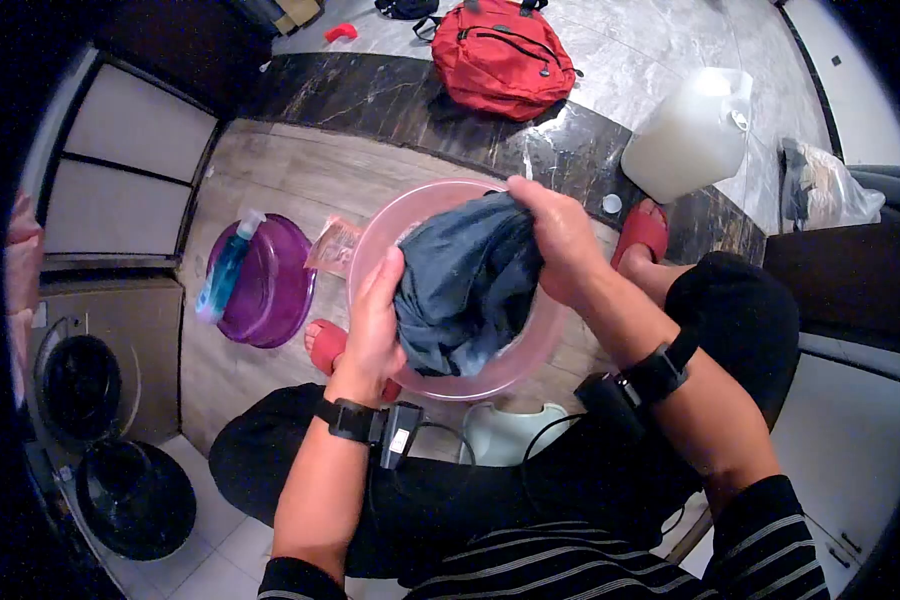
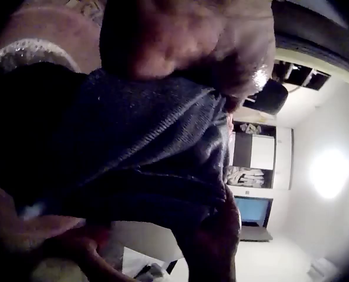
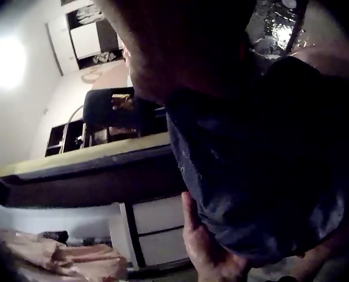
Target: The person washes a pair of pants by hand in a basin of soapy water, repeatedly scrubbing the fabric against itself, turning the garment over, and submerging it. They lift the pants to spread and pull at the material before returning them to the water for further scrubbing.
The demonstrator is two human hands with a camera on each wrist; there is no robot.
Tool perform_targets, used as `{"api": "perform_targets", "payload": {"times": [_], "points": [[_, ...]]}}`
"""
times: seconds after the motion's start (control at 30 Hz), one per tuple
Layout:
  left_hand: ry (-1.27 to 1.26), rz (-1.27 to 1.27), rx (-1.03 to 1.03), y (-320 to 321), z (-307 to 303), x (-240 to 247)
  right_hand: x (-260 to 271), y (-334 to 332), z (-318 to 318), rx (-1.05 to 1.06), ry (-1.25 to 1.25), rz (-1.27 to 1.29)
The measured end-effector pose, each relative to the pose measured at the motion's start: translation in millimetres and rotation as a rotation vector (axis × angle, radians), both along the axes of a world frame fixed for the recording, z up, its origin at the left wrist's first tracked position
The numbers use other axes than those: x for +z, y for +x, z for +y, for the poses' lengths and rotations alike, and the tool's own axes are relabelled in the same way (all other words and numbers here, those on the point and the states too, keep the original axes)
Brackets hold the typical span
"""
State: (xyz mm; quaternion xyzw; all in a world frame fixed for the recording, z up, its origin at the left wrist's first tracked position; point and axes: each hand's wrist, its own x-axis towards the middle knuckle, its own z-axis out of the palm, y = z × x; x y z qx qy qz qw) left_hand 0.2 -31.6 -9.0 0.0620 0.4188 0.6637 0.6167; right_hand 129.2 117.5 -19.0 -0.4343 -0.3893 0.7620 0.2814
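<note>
A bunched dark blue denim garment (image 1: 470, 280) is held up over a pink basin (image 1: 370, 225) by both hands. At its left side the left hand (image 1: 373, 320) grips the cloth, thumb pointing up along the edge. The right hand (image 1: 562, 240) holds the upper right part, its fingers partly hidden behind the fabric. Across the left wrist view the denim stretches between the two hands, with a ribbed seam showing. Sudsy water (image 2: 36, 51) shows in the basin there. In the right wrist view, the left hand (image 3: 209, 249) cups the lower edge of the cloth.
Left of the basin, a bottle of blue liquid (image 1: 230, 270) lies across a purple basin (image 1: 280, 300). A pink packet (image 1: 334, 246) is beside the pink rim. A white jug (image 1: 685, 135) and a red bag (image 1: 500, 60) stand beyond. A pale stool (image 1: 505, 435) is below.
</note>
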Motion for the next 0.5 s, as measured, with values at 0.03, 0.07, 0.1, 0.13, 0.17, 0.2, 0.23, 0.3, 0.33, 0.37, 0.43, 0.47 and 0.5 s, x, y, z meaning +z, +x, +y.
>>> {"api": "perform_targets", "payload": {"times": [0.03, 0.07, 0.1, 0.13, 0.17, 0.2, 0.23, 0.3, 0.33, 0.37, 0.43, 0.47, 0.5], "points": [[-0.011, -0.021, 0.044, -0.2, 3.1, -3.1, -3.8, -3.1, -3.4, 0.019, 0.218, -0.043], [-0.023, -0.042, 0.087, -0.6, 5.3, -6.7, -6.3, 2.4, -10.3, 0.051, 0.235, -0.184], [-0.035, -0.063, 0.131, -0.4, 7.3, -8.9, 7.1, 2.3, -17.7, 0.134, 0.330, -0.249], [-0.034, -0.042, 0.150, 0.5, 9.5, -9.2, 18.9, 1.7, -24.3, 0.217, 0.425, -0.314], [-0.032, -0.021, 0.168, 2.4, 11.4, -9.0, 24.1, 1.1, -32.2, 0.300, 0.520, -0.379], [-0.031, -0.001, 0.184, 4.5, 12.9, -8.6, 24.4, -0.1, -41.5, 0.334, 0.601, -0.331], [-0.100, 0.023, 0.169, 6.6, 14.2, -5.2, 24.2, -2.3, -50.9, 0.367, 0.681, -0.283], [-0.240, 0.071, 0.136, 12.4, 16.1, 2.1, 20.0, -8.5, -66.3, 0.419, 0.763, -0.261], [-0.375, 0.023, 0.124, 18.1, 17.9, -4.0, 18.3, -11.7, -64.4, 0.413, 0.728, -0.365], [-0.291, 0.111, 0.143, 30.4, 17.7, -4.5, 15.6, -16.1, -57.5, 0.408, 0.696, -0.468], [-0.266, 0.151, 0.078, 41.8, 18.6, 4.4, 1.1, -25.9, -29.7, 0.221, 0.600, -0.586], [-0.244, 0.234, 0.088, 50.9, 20.0, 16.8, -7.0, -25.3, -32.5, 0.236, 0.569, -0.586], [-0.277, 0.202, 0.090, 42.4, 21.1, 7.9, -10.7, -27.0, -36.9, 0.247, 0.539, -0.584]]}}
